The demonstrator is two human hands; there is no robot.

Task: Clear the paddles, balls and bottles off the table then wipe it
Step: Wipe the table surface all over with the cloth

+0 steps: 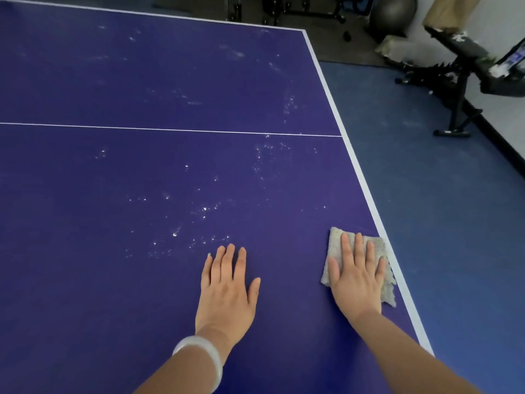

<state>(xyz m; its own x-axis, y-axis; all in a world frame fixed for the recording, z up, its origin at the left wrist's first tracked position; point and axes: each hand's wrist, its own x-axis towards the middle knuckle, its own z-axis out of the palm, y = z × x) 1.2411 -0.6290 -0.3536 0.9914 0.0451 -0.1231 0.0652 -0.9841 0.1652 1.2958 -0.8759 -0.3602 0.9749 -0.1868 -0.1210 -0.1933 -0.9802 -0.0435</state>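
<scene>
my right hand lies flat on a grey cloth, fingers straight and spread a little, pressing it down onto the table. the cloth sits at the near right of the blue top, just beside the white edge line, with its ragged right side almost touching that line. it sticks out past my fingertips on the far side and past my palm on the right.

my left hand rests palm down on the bare blue surface to the left of the cloth, fingers straight and close together, holding nothing. a pale bangle circles my left wrist.

white specks and smears are scattered over the top, thickest just beyond my left fingertips and further out toward the middle, with fainter patches on the far half. a thin white centre line runs left to right across the table.

beyond the right edge is blue floor. on it at the far right stands a black weight bench, and a grey exercise ball sits near the far wall.
</scene>
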